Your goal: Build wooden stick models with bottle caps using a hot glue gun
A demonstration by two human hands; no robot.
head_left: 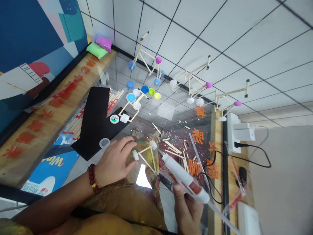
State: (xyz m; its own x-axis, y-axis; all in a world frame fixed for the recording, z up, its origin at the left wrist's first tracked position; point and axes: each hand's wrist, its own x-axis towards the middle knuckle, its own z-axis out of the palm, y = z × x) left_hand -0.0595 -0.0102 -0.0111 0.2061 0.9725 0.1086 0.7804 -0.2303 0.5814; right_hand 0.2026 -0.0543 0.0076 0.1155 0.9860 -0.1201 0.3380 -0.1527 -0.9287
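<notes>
My left hand (114,160) pinches a small frame of wooden sticks (146,156) with white caps at its corners, holding it on the glass table top. A bead bracelet circles that wrist. My right hand (187,209) grips a white hot glue gun (183,176), its nozzle pointing up-left at the top white cap of the frame. A black cord runs from the gun toward the right.
A black sheet (94,120) lies left of centre, with loose sticks, coloured bottle caps (144,91) and another stick frame (129,112) beyond it. Three finished stick bicycles (149,62) stand against the tiled wall. A white power strip (234,130) sits at right. Stick offcuts litter the glass.
</notes>
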